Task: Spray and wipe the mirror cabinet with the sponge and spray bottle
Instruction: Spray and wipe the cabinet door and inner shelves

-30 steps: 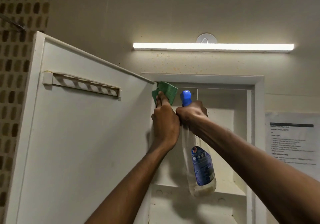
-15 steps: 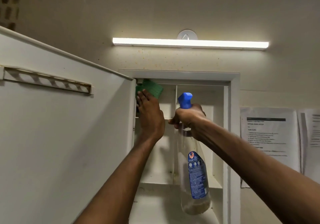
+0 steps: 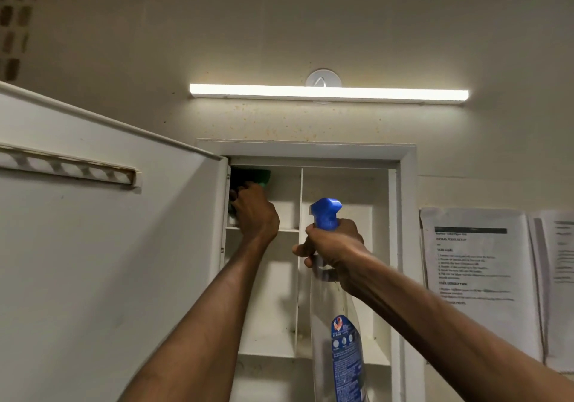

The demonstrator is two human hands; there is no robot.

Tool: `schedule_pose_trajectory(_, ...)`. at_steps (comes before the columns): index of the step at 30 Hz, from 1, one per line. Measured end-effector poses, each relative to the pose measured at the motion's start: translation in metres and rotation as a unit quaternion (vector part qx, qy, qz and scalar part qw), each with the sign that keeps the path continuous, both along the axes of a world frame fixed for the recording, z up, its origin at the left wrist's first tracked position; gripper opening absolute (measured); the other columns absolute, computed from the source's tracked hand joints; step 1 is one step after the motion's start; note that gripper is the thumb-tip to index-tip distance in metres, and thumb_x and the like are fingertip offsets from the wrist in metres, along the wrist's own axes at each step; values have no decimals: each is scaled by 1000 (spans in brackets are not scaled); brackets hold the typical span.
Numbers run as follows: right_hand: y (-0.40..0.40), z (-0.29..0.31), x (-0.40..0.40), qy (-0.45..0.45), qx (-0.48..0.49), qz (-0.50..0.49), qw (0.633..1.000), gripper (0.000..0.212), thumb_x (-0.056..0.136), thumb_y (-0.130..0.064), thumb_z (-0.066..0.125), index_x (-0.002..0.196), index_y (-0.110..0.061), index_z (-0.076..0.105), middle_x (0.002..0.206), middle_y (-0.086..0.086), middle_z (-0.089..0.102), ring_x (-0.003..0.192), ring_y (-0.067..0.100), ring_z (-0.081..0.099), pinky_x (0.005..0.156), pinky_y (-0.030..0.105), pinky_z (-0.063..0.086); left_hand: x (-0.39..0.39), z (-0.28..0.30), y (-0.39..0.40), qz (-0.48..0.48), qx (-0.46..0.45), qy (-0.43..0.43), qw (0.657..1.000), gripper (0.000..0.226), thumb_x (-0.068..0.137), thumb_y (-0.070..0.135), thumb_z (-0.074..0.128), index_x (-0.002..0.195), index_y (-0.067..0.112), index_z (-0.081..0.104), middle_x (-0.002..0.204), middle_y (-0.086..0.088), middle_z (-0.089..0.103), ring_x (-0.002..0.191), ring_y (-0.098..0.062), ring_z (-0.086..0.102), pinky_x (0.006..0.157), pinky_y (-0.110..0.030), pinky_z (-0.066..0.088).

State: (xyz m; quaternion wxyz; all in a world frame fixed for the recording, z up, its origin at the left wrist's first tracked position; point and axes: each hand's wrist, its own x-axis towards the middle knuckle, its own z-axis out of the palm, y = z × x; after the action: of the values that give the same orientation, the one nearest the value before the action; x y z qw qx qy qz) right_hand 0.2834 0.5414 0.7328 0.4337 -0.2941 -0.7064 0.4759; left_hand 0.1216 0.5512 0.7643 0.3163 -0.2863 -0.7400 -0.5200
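Pressing a green sponge (image 3: 260,177) into the top-left compartment of the open cabinet (image 3: 407,184), the left hand (image 3: 256,212) was curled shut around it, at ten o'clock from the right hand (image 3: 334,246). That hand gripped the neck of the spray bottle (image 3: 340,333), fingers wrapped tight, blue nozzle up. At nine o'clock stood the open door (image 3: 108,246); at twelve, a lit lamp (image 3: 329,93); at three, printed sheets (image 3: 475,262).

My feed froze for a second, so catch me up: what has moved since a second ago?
The left hand carried the green sponge from the cabinet door's top edge into the upper-left compartment, under the top panel. The right hand lowered slightly, still gripping the spray bottle. The door stays open; nothing was let go.
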Motion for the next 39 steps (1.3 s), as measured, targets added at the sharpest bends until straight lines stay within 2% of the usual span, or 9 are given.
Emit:
schedule_pose_trajectory(4, 3, 1, 1, 10, -7, 7, 1000, 8, 89, -12, 63, 94, -8, 59, 76, 7, 77, 43, 10, 58, 50, 25, 51, -10, 7, 6, -41, 9, -18, 999, 23, 85, 4, 65, 108, 1, 62, 109, -18, 65, 100, -33, 64, 73, -33, 53)
schedule_pose_trajectory(9, 5, 0, 3, 21, -19, 27, 999, 12, 86, -9, 64, 97, -7, 60, 79, 10, 77, 41, 10, 57, 54, 27, 53, -19, 9, 5, -51, -15, -13, 998, 31, 86, 7, 61, 117, 4, 59, 117, -16, 62, 108, -32, 60, 83, -34, 51)
schedule_pose_trajectory(17, 11, -2, 6, 43, -34, 66, 996, 12, 89, -10, 60, 101, -10, 60, 61, -1, 74, 45, 11, 57, 58, 31, 53, -3, 4, 12, -56, -23, 37, 997, 19, 88, 7, 60, 107, 3, 61, 109, -15, 64, 101, -30, 61, 75, -31, 50)
schedule_pose_trajectory(20, 9, -1, 5, 41, -36, 73, 996, 15, 88, -8, 62, 102, -8, 60, 56, -2, 72, 46, 12, 56, 56, 30, 52, 0, -1, 14, -75, -22, 64, 995, 24, 88, 7, 60, 112, 4, 58, 113, -14, 61, 104, -28, 57, 73, -25, 40)
schedule_pose_trajectory(23, 7, -2, 4, 40, -36, 68, 996, 20, 85, -3, 66, 103, -6, 61, 58, 2, 71, 49, 14, 57, 60, 32, 54, 9, -8, 22, -126, -61, 104, 985, 36, 89, 8, 56, 125, 6, 50, 125, -16, 51, 115, -29, 45, 81, -26, 32)
schedule_pose_trajectory(27, 8, -3, 4, 36, -31, 61, 997, 28, 84, -2, 68, 109, -7, 59, 78, 10, 72, 50, 15, 59, 61, 33, 54, 4, -4, 18, -136, -101, 132, 977, 41, 89, 8, 53, 130, 7, 50, 124, -17, 56, 114, -29, 51, 95, -34, 42)
schedule_pose_trajectory(30, 8, -3, 5, 36, -32, 58, 997, 31, 84, -3, 68, 113, -6, 58, 76, 8, 71, 50, 14, 58, 60, 32, 53, 6, -2, 8, -160, -127, 180, 962, 36, 87, 1, 51, 122, 5, 57, 111, -17, 64, 101, -29, 60, 83, -30, 48)
schedule_pose_trajectory(34, 4, -3, 2, 34, -38, 65, 997, 29, 85, -2, 65, 113, -4, 58, 76, 9, 72, 52, 16, 58, 61, 32, 53, 5, -1, -6, -181, -143, 201, 952, 34, 84, -7, 50, 115, 1, 60, 106, -18, 65, 95, -30, 61, 75, -25, 43)
schedule_pose_trajectory(39, -1, -4, -3, 40, -37, 75, 996, 22, 89, -6, 62, 111, -4, 59, 79, 9, 74, 55, 16, 59, 67, 35, 54, -5, 7, -24, -163, -231, 243, 928, 20, 81, -3, 53, 97, -6, 65, 92, -23, 66, 77, -30, 59, 63, -26, 35)
